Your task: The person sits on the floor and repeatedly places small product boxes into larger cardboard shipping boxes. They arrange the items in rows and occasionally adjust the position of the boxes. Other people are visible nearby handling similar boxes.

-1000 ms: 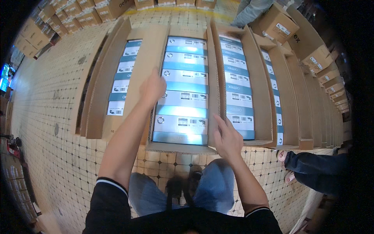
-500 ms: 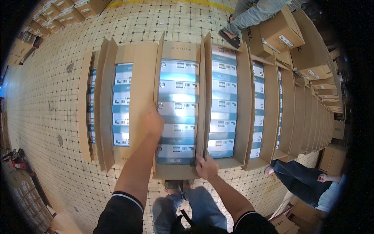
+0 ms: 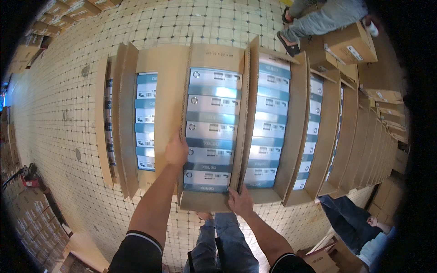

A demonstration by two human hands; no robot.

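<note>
An open cardboard carton (image 3: 205, 200) stands in the middle, with a column of white and teal shoe boxes (image 3: 214, 103) inside. My left hand (image 3: 176, 149) is closed on its raised left flap (image 3: 185, 98); the fingertips are partly hidden behind the board. At the carton's near right corner, my right hand (image 3: 240, 201) pinches the right flap (image 3: 237, 159), thumb toward the inside. Just right stands a second open carton (image 3: 268, 196) with similar shoe boxes (image 3: 269, 122). To the left, another carton (image 3: 145, 52) has one wide flap (image 3: 169, 91) lying partly over its boxes.
A long row of open cartons (image 3: 359, 141) runs off to the right. One person (image 3: 314, 25) stands at the far right beside closed cartons (image 3: 350, 45); another person (image 3: 350, 218) is at the near right. Stacked cartons (image 3: 34, 209) line the left side of the tiled floor (image 3: 59, 123).
My view has shifted, and the row appears slightly turned, its far end leaning right. My legs have moved below the carton. Both hands keep their hold, the left slightly nearer me.
</note>
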